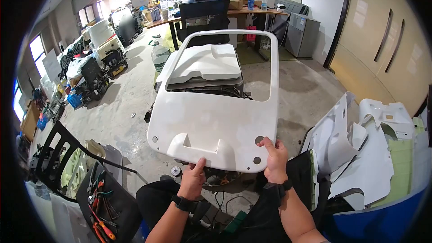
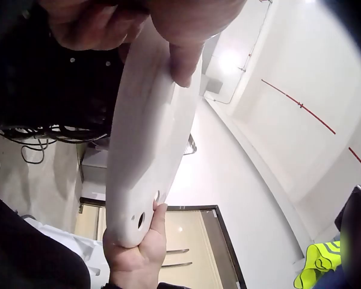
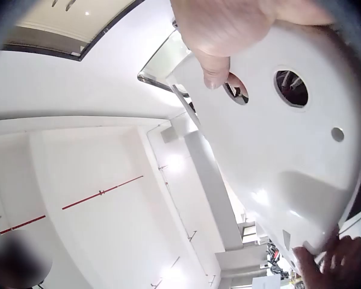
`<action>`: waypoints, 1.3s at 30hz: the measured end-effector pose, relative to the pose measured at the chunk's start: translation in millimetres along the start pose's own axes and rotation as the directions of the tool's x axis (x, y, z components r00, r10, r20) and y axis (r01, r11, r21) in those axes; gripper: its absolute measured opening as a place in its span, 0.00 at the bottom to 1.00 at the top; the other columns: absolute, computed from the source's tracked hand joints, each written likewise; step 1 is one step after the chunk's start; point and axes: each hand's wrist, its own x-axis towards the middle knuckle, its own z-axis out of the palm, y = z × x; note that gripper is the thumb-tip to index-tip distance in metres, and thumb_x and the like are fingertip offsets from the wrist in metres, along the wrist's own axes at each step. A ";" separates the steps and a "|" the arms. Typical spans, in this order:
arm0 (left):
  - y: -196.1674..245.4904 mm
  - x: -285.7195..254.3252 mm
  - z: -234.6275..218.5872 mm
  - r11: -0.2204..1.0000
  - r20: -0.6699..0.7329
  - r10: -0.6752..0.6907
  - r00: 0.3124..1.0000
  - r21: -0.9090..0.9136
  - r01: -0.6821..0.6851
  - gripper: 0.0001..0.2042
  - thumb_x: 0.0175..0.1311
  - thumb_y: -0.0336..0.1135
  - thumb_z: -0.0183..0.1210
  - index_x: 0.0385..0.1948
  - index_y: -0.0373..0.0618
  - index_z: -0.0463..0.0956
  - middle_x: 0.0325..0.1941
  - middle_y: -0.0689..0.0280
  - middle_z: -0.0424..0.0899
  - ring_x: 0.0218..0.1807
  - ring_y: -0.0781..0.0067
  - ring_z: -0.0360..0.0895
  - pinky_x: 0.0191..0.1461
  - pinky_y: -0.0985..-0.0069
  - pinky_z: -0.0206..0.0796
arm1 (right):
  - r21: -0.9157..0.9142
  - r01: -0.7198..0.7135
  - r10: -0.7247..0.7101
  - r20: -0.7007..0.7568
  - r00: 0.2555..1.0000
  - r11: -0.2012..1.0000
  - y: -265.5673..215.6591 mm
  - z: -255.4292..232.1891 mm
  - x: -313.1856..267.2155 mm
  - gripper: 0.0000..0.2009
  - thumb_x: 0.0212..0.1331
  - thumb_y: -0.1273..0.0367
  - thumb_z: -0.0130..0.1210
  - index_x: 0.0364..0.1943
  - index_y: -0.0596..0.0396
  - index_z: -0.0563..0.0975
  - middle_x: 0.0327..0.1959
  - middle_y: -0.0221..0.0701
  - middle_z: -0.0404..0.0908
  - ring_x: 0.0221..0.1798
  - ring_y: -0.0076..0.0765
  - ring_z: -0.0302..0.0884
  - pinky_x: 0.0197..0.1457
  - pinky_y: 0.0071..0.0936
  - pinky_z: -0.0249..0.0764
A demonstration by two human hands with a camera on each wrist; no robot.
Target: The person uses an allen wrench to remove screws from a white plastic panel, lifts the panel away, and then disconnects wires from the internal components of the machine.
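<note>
At the far left, hand tools (image 1: 104,229) with red, orange and green handles lie on a dark seat (image 1: 119,200), well apart from either hand. Moving right, the left grip (image 1: 193,182) pinches the near edge of a large white panel (image 1: 211,114), thumb on the upper face and fingers curled beneath; it sits just beside the raised ledge (image 1: 209,158) moulded into that face. The panel is held up in front of the person, stretching forward from both grips, its broad solid part toward them and its open window frame (image 1: 225,32) at the far end. Its long axis seems to run away from the body, so nearly all its length lies beyond the hands, and its tilt looks to depend on that near edge. In the head view it overlaps a white-topped unit (image 1: 207,60) behind; whether the two touch, I cannot tell. Next, the right grip (image 1: 275,159) holds the near right corner, thumb beside the upper of two round holes, fingers round the edge. It is the nearer hand to those holes, while no hand is on the near left corner. Farther right, other white panels (image 1: 380,166) stand apart from that grip.
</note>
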 end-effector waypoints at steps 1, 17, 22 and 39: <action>-1.1 0.4 0.3 1.000 -0.012 0.012 1.000 -0.003 -0.012 0.10 0.61 0.39 0.54 0.32 0.47 0.63 0.18 0.77 0.59 0.15 0.87 0.52 0.16 0.85 0.43 | 0.000 0.000 0.000 -0.004 1.000 1.000 2.0 -0.7 1.2 0.09 0.53 0.68 0.59 0.32 0.57 0.72 0.27 0.30 0.76 0.34 0.27 0.74 0.41 0.27 0.70; 13.5 -4.5 -7.1 0.981 -0.060 0.182 0.982 0.081 -0.176 0.10 0.63 0.42 0.52 0.29 0.49 0.64 0.16 0.78 0.55 0.15 0.87 0.51 0.18 0.84 0.44 | 0.329 -0.576 0.474 0.341 0.812 0.749 18.0 -12.9 -33.8 0.20 0.53 0.80 0.50 0.52 0.54 0.66 0.49 0.33 0.72 0.52 0.36 0.70 0.57 0.38 0.66; 9.1 -0.7 -18.8 0.970 -0.045 0.239 0.970 0.050 -0.237 0.10 0.65 0.43 0.49 0.29 0.49 0.64 0.14 0.79 0.53 0.15 0.88 0.49 0.17 0.85 0.43 | 0.233 -0.595 0.477 0.411 0.777 0.769 21.8 -11.6 -39.7 0.22 0.50 0.82 0.52 0.51 0.53 0.67 0.49 0.32 0.72 0.52 0.35 0.70 0.57 0.39 0.66; -16.9 16.7 -10.3 0.945 -0.005 0.274 0.962 0.188 -0.268 0.19 0.66 0.53 0.42 0.32 0.44 0.67 0.14 0.76 0.48 0.15 0.86 0.43 0.16 0.84 0.38 | 0.558 -0.238 -0.010 0.404 0.915 0.795 -93.8 -24.0 -6.8 0.23 0.49 0.77 0.54 0.52 0.54 0.64 0.50 0.34 0.69 0.52 0.32 0.68 0.55 0.35 0.67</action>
